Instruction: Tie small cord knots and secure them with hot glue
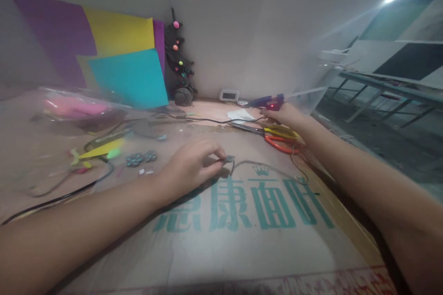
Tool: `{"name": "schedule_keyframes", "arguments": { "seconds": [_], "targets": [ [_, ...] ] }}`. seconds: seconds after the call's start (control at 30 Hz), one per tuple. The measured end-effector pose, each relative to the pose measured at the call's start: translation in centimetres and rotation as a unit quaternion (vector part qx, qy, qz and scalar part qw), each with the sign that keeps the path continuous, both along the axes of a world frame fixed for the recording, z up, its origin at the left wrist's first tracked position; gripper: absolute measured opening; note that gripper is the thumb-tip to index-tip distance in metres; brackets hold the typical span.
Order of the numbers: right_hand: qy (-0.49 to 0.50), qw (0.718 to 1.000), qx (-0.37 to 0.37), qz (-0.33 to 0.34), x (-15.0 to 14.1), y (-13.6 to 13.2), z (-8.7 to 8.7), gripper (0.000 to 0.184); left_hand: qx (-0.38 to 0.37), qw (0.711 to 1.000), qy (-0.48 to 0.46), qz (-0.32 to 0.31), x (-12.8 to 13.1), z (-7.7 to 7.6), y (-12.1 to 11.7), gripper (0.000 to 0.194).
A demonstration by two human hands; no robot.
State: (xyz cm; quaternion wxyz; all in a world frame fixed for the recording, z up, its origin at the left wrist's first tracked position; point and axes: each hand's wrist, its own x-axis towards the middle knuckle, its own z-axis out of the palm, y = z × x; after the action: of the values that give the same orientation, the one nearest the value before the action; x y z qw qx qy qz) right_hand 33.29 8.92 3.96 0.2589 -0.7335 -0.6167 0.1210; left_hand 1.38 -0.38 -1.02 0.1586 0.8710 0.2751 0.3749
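Note:
Between thumb and fingertip, my left hand (194,168) pinches a small grey-blue piece (229,159) above the printed board. A thin dark strand hangs from that piece. Farther back on the right, my right hand (282,114) is closed around a blue glue gun (261,101) with a small red light lit on it. Its fingers are partly hidden behind the hand. Just in front of that hand lie scissors (282,137) with red and yellow handles. Several grey-blue flower-like pieces (140,158) rest left of my left hand.
A dark cable (58,197) runs across the left side. Coloured sheets (128,78) lean on the back wall beside a dark decorated tree (180,60). A white digital clock (229,95) stands at the back. A pink bundle in clear plastic (76,107) lies at left.

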Motion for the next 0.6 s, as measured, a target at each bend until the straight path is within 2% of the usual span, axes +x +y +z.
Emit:
{"name": "schedule_keyframes", "arguments": {
  "seconds": [0.13,0.2,0.27,0.37,0.43,0.5,0.6],
  "targets": [
    [0.073,0.997,0.019,0.020,-1.3,-2.1,1.3,0.028,0.010,1.000,-0.017,-0.006,0.0,0.0,0.0,0.004],
    [0.131,0.988,0.062,0.048,-2.3,-4.0,1.6,0.026,0.019,0.999,-0.047,-0.006,0.1,0.2,-0.1,0.004],
    [0.149,0.980,0.106,0.081,-3.2,-6.4,1.5,0.027,0.005,0.997,-0.083,0.004,0.1,0.4,-0.1,0.003],
    [0.165,0.974,0.117,0.106,-3.9,-10.2,0.8,0.026,-0.050,0.991,-0.124,0.028,0.1,0.6,-0.1,0.006],
    [0.137,0.975,0.104,0.139,-4.1,-12.3,0.0,0.028,-0.073,0.987,-0.137,0.036,0.1,0.6,-0.1,0.008],
    [0.105,0.970,0.116,0.187,-4.2,-13.8,-0.8,0.033,-0.073,0.987,-0.142,0.034,0.1,0.7,-0.1,0.008],
    [0.108,0.956,0.131,0.241,-4.6,-15.1,-1.7,0.037,-0.050,0.990,-0.135,0.006,-0.1,0.7,-0.3,0.006]
  ]
}}
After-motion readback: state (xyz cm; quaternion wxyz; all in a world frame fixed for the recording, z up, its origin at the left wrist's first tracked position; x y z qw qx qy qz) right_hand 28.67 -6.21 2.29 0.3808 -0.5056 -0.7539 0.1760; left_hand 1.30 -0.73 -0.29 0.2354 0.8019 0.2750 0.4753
